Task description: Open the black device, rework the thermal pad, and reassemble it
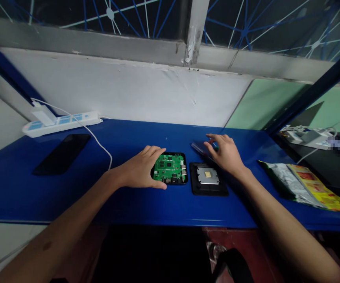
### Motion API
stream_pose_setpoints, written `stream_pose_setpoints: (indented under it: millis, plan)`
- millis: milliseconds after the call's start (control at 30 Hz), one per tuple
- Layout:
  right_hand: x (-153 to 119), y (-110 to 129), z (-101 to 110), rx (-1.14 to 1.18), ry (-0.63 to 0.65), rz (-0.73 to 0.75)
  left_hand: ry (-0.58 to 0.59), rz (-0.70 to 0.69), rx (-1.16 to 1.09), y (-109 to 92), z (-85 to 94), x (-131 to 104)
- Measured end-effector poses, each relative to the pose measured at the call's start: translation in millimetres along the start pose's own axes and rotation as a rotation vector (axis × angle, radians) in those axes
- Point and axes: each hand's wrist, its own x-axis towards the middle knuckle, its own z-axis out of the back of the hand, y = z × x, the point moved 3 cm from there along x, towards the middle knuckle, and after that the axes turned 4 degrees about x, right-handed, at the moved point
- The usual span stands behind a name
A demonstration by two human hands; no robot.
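A green circuit board sits in a black square case on the blue table. My left hand is at the case's left side, thumb and fingers spread around its edges. To the right lies a black square cover with a silver metal plate and a small tan pad on it. Above that cover, my right hand has its thumb and index finger apart, close to a thin clear item on the table. Whether the right fingers touch a small object between them is too unclear to tell.
On the blue table, a black phone lies at left, below a white power strip with a plugged-in charger and white cable. A shiny snack bag lies at right. A wall rises behind.
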Motion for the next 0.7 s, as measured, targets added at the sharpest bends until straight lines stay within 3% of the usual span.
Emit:
stream_pose_setpoints:
  millis: [200, 367, 700]
  plan:
    - [-1, 8, 2, -0.012, 0.023, 0.02, 0.001, -0.001, -0.01, 7, -4.8, -2]
    - [-2, 26, 8, 0.029, 0.061, 0.122, -0.026, -0.022, -0.006, 9, -2.9, -7]
    - [-11, 64, 8, 0.185, 0.331, 0.384, -0.063, -0.028, 0.03, 10, -9.2, -2]
